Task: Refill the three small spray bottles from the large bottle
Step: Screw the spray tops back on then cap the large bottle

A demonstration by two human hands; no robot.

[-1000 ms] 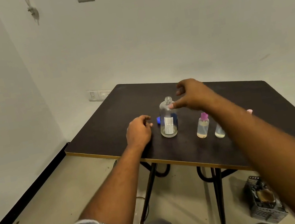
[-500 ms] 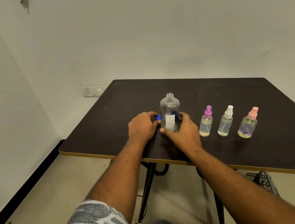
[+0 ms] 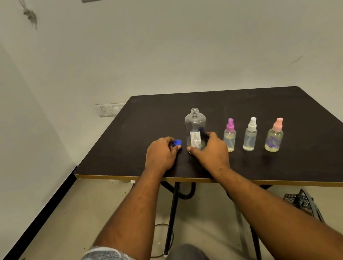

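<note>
The large clear bottle (image 3: 196,125) stands upright and uncapped on the dark table (image 3: 301,120), nearly drained, with a white label facing me. My right hand (image 3: 212,151) wraps its lower part. My left hand (image 3: 161,155) rests on the table just left of it, fingers curled around the blue cap (image 3: 177,142). To the right stand three small spray bottles in a row: a purple-topped one (image 3: 229,135), a white-topped one (image 3: 250,135) and a pink-topped one (image 3: 274,136), each with liquid inside.
The table's front edge (image 3: 197,179) runs close under my wrists. A wall socket (image 3: 108,110) sits behind the table's far left corner. A black crate-like object (image 3: 299,200) lies on the floor under the table's right side.
My right hand came down from the large bottle's neck to its lower body. The left hand stayed by the blue cap. The three small bottles now show fully.
</note>
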